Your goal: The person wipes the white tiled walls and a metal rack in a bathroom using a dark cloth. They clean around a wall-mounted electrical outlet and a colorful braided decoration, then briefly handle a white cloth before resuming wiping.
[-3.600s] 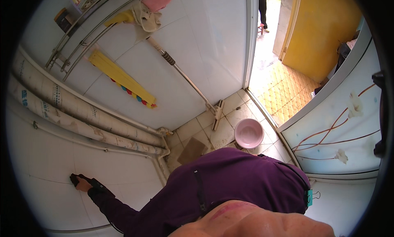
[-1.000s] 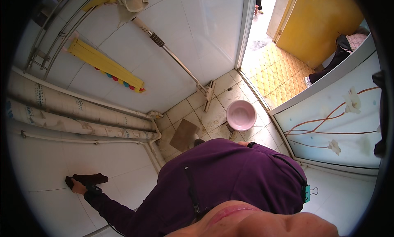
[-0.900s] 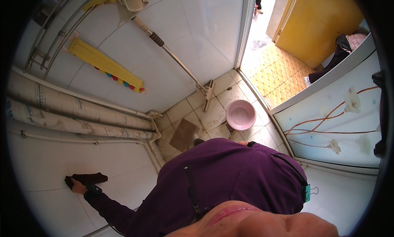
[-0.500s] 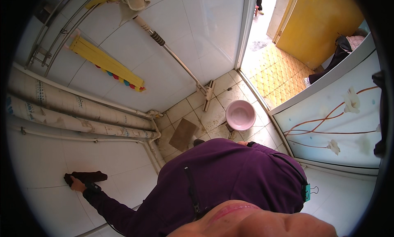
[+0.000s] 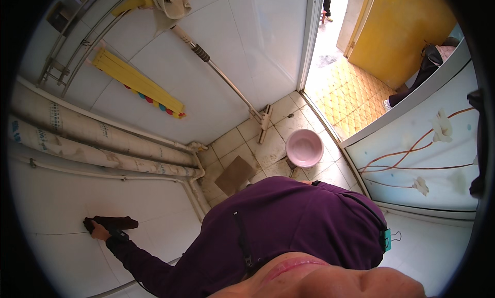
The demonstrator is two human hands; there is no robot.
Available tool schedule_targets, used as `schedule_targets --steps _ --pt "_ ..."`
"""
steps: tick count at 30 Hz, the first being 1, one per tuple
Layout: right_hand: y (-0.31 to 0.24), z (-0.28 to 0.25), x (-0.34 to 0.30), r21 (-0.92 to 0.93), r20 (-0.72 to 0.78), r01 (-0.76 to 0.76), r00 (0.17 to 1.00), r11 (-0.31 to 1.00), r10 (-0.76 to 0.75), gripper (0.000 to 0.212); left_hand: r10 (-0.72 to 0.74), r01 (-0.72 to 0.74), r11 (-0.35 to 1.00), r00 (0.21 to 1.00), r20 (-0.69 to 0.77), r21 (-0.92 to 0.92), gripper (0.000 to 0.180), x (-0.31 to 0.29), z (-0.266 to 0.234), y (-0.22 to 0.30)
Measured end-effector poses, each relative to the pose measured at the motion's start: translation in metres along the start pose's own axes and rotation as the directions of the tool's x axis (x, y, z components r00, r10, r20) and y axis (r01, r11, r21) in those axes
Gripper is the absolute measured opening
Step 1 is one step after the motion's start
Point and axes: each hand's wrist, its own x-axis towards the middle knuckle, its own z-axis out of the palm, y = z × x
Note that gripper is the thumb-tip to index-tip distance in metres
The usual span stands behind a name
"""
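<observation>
Out to the left, my left hand [image 5: 100,232] presses a dark maroon cloth [image 5: 116,222] against the white tiled wall [image 5: 56,251]. Its fingers are closed on one end of the cloth, and the rest trails along the tiles to the right. A black band circles that wrist. Of my right hand [image 5: 308,183], only a sliver of skin shows past the front of my purple jacket [image 5: 294,210]. The jacket hides its fingers, so what it holds or touches cannot be made out.
Thick pipes [image 5: 103,148] run along the left wall. A pink basin [image 5: 304,148], a brown flat square [image 5: 235,175] and a long-handled floor squeegee [image 5: 264,123] are on the floor tiles. A metal rack [image 5: 64,71] hangs upper left. Beyond the doorway, a person's leg [image 5: 407,91] shows.
The whole view has shifted slightly, and my body hides a little more of the floor before me. My left hand stays on the cloth at nearly the same spot of wall.
</observation>
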Motion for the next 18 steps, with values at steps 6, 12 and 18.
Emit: schedule_targets --steps 6,12,18 --pt "0.002 0.003 -0.002 -0.030 0.000 -0.038 0.999 0.999 0.038 0.030 0.161 -0.161 0.987 0.987 0.007 -0.015 0.047 0.008 0.007 -0.011" --pt "0.003 0.007 -0.012 -0.115 0.054 -0.095 0.993 0.989 0.102 0.028 0.270 -0.272 0.935 0.962 0.040 0.227 0.071 0.024 0.012 -0.034" --pt "0.002 0.005 -0.015 -0.205 0.091 -0.112 0.987 0.972 0.133 0.026 -0.021 0.022 1.000 0.985 -0.173 0.003 0.054 0.003 0.025 -0.019"
